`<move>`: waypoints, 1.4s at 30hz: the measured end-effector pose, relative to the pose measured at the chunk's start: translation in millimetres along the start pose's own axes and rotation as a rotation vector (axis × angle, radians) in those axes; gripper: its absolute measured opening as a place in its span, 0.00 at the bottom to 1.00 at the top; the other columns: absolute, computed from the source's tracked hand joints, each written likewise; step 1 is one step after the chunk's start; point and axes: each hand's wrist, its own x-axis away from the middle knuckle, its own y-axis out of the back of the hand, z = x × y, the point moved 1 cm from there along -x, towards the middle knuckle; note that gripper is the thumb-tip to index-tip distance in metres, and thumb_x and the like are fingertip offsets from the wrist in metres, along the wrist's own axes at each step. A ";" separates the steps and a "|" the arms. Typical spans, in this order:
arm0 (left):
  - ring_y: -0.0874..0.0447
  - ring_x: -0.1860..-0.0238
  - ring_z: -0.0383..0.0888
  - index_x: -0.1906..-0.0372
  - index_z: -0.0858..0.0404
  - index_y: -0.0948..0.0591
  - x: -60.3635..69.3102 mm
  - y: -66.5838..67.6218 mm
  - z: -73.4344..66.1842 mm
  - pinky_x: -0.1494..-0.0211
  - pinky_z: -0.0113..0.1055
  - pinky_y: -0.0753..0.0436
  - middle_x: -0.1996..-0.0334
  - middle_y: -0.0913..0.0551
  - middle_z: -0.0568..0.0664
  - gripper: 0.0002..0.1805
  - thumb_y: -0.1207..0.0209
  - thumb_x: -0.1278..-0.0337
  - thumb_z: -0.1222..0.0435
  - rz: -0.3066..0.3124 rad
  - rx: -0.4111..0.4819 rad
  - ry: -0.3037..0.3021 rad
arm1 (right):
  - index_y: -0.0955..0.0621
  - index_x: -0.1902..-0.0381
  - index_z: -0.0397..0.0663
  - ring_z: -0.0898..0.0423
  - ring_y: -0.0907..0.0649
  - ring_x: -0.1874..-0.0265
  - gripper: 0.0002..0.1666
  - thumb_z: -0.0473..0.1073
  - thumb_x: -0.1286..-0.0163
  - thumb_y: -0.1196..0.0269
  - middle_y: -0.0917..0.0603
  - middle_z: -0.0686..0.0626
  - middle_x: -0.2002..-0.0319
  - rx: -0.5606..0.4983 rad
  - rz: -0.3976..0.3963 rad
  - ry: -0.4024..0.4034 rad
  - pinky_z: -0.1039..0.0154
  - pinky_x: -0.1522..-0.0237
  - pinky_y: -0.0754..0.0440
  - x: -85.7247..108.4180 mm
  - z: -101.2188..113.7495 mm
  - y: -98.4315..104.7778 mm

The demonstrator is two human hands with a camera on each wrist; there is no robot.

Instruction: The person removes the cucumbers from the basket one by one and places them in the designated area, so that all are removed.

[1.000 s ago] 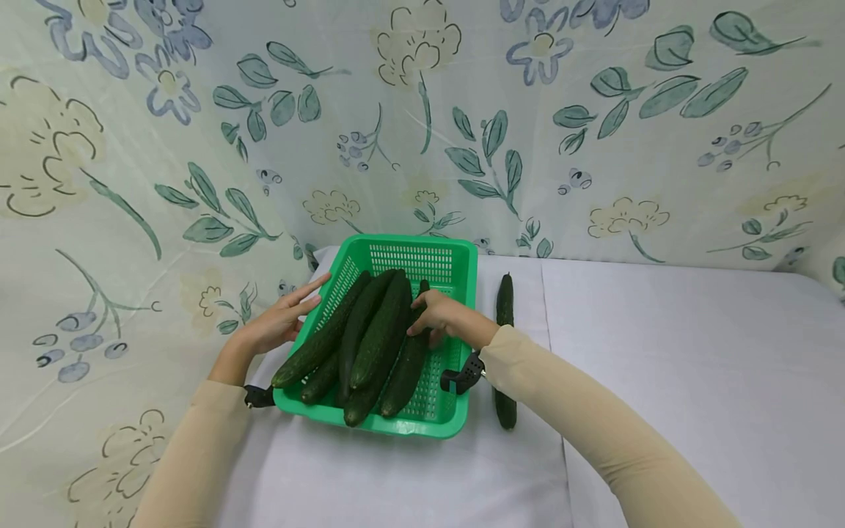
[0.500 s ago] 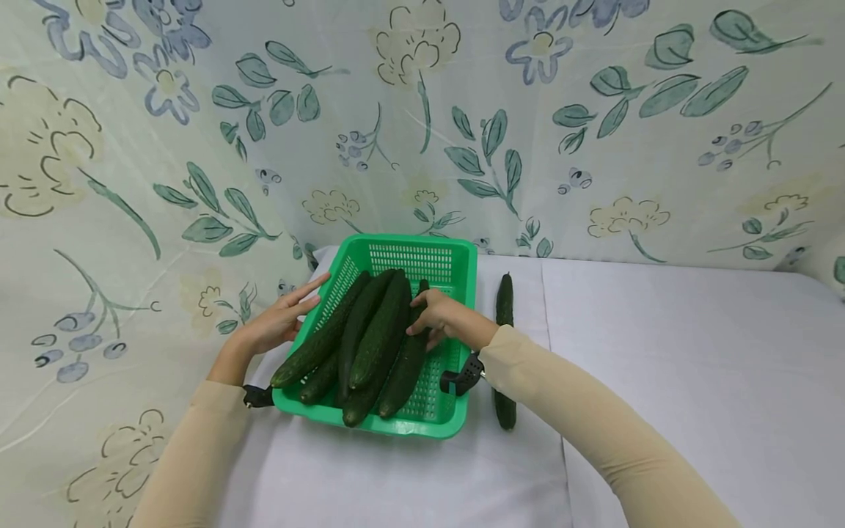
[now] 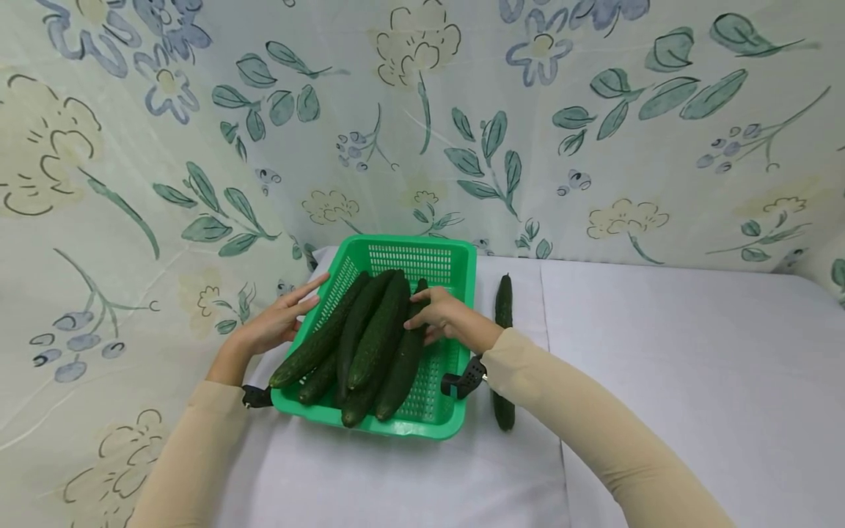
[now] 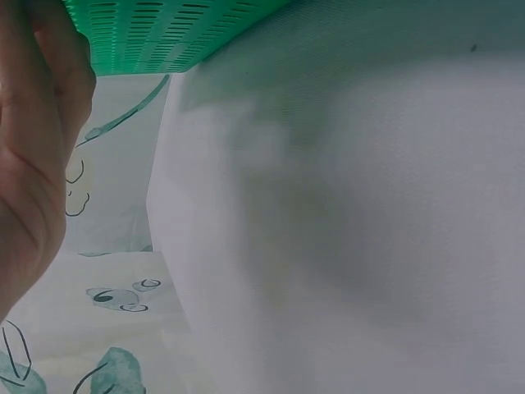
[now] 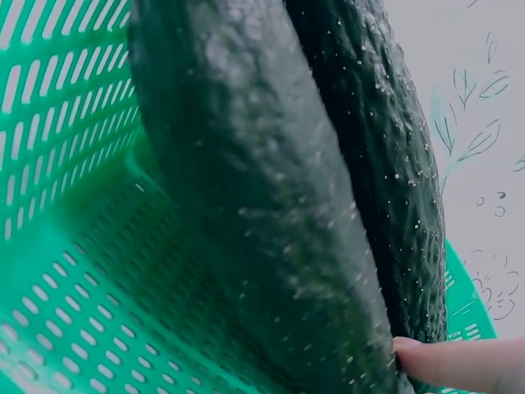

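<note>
The green slotted plastic basket [image 3: 409, 427] stands near the back edge of the white-covered table [image 3: 673, 352], towards its left side. Several dark green cucumbers [image 3: 323, 343] lie piled inside, lengthwise; the leftmost one's near end reaches the basket's front-left corner, and another's end meets the front rim.

The right hand [image 3: 447, 317] grips the right-hand cucumber [image 3: 401, 378] of the pile, fingers and thumb narrowed around its far half; in the right wrist view one fingertip touches its skin. This cucumber lies within the basket, and a strip of bare slotted floor runs between it and the right wall.

The left hand [image 3: 276, 323] is spread wide, its fingers nearly straight along the outside of the basket's left wall.

A lone cucumber [image 3: 504, 301] lies on the table just beside the basket's right edge, pointing towards the back edge, the right sleeve [image 3: 568, 407] crossing above its middle. From there, bare cloth runs to the table's back-right corner. Floral fabric [image 3: 422, 172] hangs behind the back edge.
</note>
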 end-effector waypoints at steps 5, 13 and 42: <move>0.12 0.61 0.50 0.19 0.38 0.52 0.5 -1.1 -1.0 0.61 0.46 0.14 0.35 0.29 0.52 0.30 0.61 0.17 0.55 -0.002 0.006 -0.005 | 0.29 0.29 0.45 0.32 0.17 0.52 0.38 0.28 0.36 0.32 0.42 0.31 0.28 -0.019 -0.009 0.014 0.48 0.58 0.15 2.2 0.0 -0.3; 0.12 0.61 0.50 0.19 0.38 0.52 1.7 -0.6 0.8 0.61 0.46 0.14 0.35 0.29 0.52 0.30 0.61 0.18 0.55 -0.004 0.014 -0.002 | 0.30 0.28 0.48 0.38 0.13 0.60 0.39 0.28 0.35 0.33 0.47 0.36 0.25 -0.048 0.001 0.025 0.50 0.59 0.15 7.9 3.1 0.7; 0.13 0.58 0.49 0.20 0.37 0.52 -0.6 -0.1 1.5 0.62 0.44 0.14 0.29 0.36 0.58 0.29 0.62 0.17 0.55 0.010 0.037 -0.008 | 0.31 0.26 0.54 0.34 0.20 0.44 0.40 0.26 0.33 0.35 0.56 0.46 0.22 -0.242 0.097 0.183 0.49 0.54 0.17 35.7 21.2 40.4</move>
